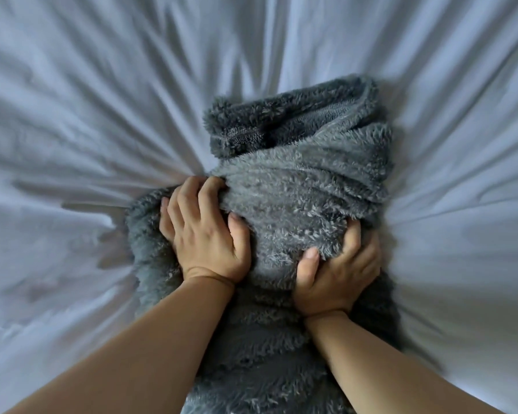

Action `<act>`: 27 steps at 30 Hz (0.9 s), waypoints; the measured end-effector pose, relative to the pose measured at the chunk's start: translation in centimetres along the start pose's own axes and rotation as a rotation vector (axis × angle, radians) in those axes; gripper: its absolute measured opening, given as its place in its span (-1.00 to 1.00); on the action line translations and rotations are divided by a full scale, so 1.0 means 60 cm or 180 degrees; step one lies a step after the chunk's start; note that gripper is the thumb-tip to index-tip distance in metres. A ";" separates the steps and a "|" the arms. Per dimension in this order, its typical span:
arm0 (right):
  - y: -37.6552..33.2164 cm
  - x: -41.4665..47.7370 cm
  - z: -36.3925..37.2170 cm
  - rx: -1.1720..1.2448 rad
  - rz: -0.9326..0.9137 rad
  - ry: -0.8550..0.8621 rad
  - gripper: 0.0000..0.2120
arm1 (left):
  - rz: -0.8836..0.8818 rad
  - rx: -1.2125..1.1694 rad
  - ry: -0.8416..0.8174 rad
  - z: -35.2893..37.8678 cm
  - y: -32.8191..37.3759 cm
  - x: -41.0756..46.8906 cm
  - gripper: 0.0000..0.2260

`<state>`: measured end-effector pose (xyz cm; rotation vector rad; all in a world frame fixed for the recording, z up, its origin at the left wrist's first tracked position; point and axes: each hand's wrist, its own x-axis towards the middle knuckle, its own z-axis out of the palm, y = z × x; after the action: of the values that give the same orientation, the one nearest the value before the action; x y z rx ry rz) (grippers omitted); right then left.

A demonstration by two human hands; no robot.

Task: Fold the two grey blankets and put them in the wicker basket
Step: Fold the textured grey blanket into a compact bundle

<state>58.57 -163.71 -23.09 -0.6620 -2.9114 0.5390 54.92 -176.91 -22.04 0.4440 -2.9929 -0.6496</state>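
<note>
**Item 1. Left hand.** The fingers are curled over the left edge of a bunched grey blanket. The thumb is pressed into the pile on the near face. A fold of the fabric is gripped.

**Item 2. Right hand.** The thumb is dug into the pile at the lower right of the bundle. The other fingers are wrapped round its right side, and their tips are sunk in the fabric. The same bundle is gripped.

**Item 3. Grey blanket.** Shaggy, long-piled, mid grey. It is held between the two hands as a thick, loosely gathered bundle. Beyond the fingertips it is creased crosswise. At the far end it finishes in a darker fold with a stitched hem showing.

**Item 4. Darker grey pile.** It is spread under both wrists, runs toward the viewer and shows to the left of the left fingers. Whether it is a second blanket or part of the first cannot be told.

**Item 5. Forearms.** Bare. The left and the right are laid in from the near edge, over the darker pile.

**Item 6. Bed sheet.** Pale, rumpled, spread on all sides of the hands. The blanket is rested on it. Its creases are drawn inward toward the bundle.
</note>
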 end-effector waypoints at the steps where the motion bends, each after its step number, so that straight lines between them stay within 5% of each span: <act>1: 0.001 0.000 0.001 -0.0018 -0.0016 -0.0005 -0.32 | 0.0015 0.0015 0.0010 0.001 -0.001 0.000 -0.50; 8: -0.012 0.004 -0.039 0.0081 0.0103 -0.0188 -0.28 | -0.0245 0.0085 -0.0016 -0.044 0.020 0.004 -0.56; 12: -0.022 0.026 -0.101 -0.0107 0.0271 -0.1170 -0.25 | -0.0377 0.0137 -0.0430 -0.118 0.052 0.008 -0.60; 16: -0.016 0.086 -0.152 -0.0283 0.0115 -0.2212 -0.39 | -0.0399 -0.0021 -0.0785 -0.201 0.062 -0.015 -0.41; 21: 0.005 0.105 -0.219 0.0812 0.0853 -0.2559 -0.13 | -0.2445 -0.1209 -0.0793 -0.281 0.025 -0.098 0.03; 22: 0.012 0.100 -0.227 0.0925 0.1041 -0.2646 -0.06 | -0.2688 -0.1661 -0.0823 -0.288 0.013 -0.117 -0.04; 25: 0.024 0.075 -0.240 0.1188 0.1339 -0.2964 0.06 | -0.2596 -0.2212 -0.1175 -0.286 -0.026 -0.157 -0.70; 27: 0.028 0.065 -0.239 0.1353 0.1319 -0.2845 0.06 | -0.2595 -0.2520 -0.1538 -0.283 -0.042 -0.161 -0.69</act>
<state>58.33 -156.04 -10.23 -1.1971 -3.1683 1.8568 66.64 -183.11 -7.46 1.5901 -2.4425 -2.1117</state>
